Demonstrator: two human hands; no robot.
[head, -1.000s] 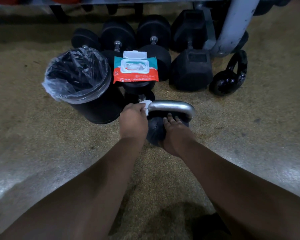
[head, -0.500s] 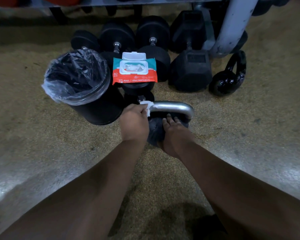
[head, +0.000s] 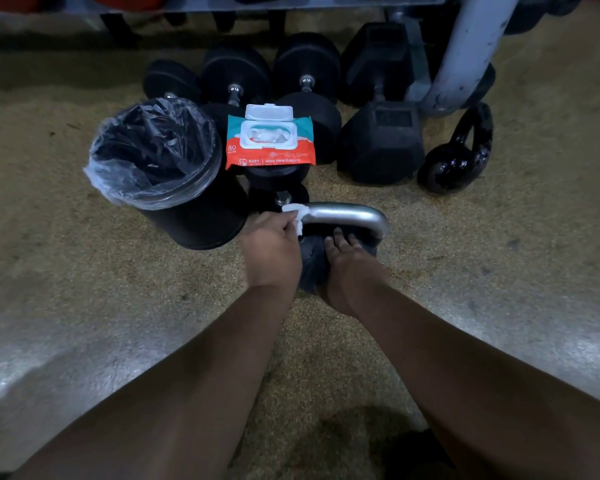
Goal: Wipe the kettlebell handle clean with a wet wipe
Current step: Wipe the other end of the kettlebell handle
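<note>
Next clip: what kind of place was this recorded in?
Most likely a gym's free-weights area: black dumbbells lined up on the floor beside a rack post, plus a kettlebell with a wet wipe held against it.

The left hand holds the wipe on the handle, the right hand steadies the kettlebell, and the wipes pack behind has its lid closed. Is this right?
One thing is wrong: in the head view the wipes pack has its lid flipped open. The left hand, wipe, handle and right hand are as said.
</note>
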